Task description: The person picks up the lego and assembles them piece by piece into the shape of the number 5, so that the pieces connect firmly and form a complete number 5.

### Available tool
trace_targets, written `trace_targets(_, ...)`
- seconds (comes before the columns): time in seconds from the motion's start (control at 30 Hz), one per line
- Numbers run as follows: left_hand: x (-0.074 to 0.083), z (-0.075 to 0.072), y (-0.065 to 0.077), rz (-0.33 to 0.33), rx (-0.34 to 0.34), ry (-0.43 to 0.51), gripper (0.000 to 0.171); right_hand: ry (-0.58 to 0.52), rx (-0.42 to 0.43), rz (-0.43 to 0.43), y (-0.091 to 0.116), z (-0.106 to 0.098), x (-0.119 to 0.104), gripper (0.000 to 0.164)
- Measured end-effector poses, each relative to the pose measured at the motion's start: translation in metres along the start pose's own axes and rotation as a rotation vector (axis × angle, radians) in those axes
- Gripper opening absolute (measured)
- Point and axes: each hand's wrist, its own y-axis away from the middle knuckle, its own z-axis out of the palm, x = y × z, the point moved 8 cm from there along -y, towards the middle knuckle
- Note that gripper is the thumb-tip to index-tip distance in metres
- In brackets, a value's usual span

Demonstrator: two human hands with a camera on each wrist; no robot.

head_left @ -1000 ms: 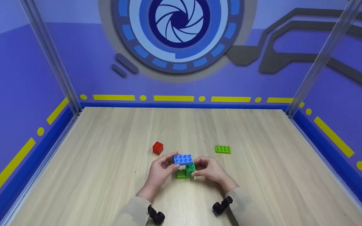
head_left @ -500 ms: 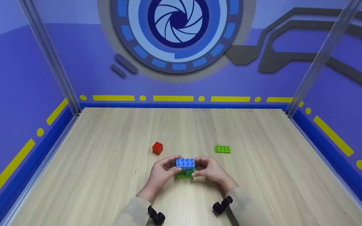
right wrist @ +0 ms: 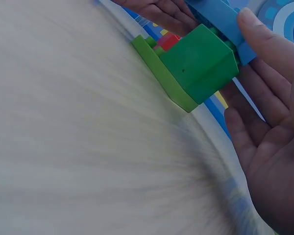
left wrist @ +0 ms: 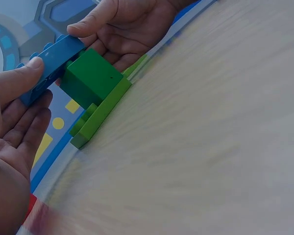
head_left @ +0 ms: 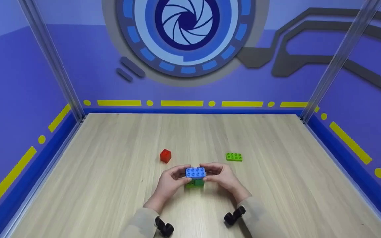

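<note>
A blue building brick (head_left: 195, 172) with two rows of studs lies over a dark green brick (left wrist: 91, 78), which stands on one half of a thin light green brick (left wrist: 102, 113) on the table. My left hand (head_left: 172, 178) pinches the blue brick's left end between thumb and fingers. At its right end, my right hand (head_left: 222, 178) pinches the same brick, thumb on the near side. In the right wrist view the blue brick (right wrist: 220, 22) sits right at the studs of the dark green brick (right wrist: 201, 63), slightly tilted against it.
Behind the left hand a red brick (head_left: 165, 156) rests on the wooden table (head_left: 111, 158). Another light green brick (head_left: 234, 157) lies flat behind the right hand. Blue-purple panels (head_left: 190, 89) wall in the table at the back and sides.
My left hand has brought the blue brick slightly right and down over the dark green brick. My right hand has shifted up from the dark green brick to the blue brick's right end.
</note>
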Motion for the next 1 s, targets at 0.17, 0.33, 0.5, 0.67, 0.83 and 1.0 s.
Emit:
trace_targets(0.17,-0.0002,0.0000,0.0002,-0.006,-0.003,-0.008,0.043,0.028,0.031,0.022,0.0004,-0.0019,0.0004,0.051)
trace_targets(0.33,0.0004,0.0006,0.0008,-0.009,-0.008,-0.014,0.044,0.039,0.021,0.010,0.0008,-0.0009,-0.0008,0.049)
trace_targets(0.5,0.0014,0.0010,0.0013,-0.011,-0.004,-0.029,0.044,0.051,0.021,0.004,0.0003,-0.0008,-0.0013,0.047)
trace_targets(0.67,0.0015,0.0015,0.0013,-0.006,-0.005,-0.028,0.044,0.070,0.025,0.023,0.0012,-0.0008,-0.0006,0.046)
trace_targets(0.83,-0.0005,0.0009,0.0005,-0.019,-0.004,-0.032,0.043,0.083,0.032,0.034,0.0013,-0.0011,-0.0002,0.045)
trace_targets(1.0,-0.0009,0.0004,-0.0001,-0.028,-0.004,-0.026,0.043,0.083,0.039,0.042,0.0005,-0.0016,0.0001,0.044)
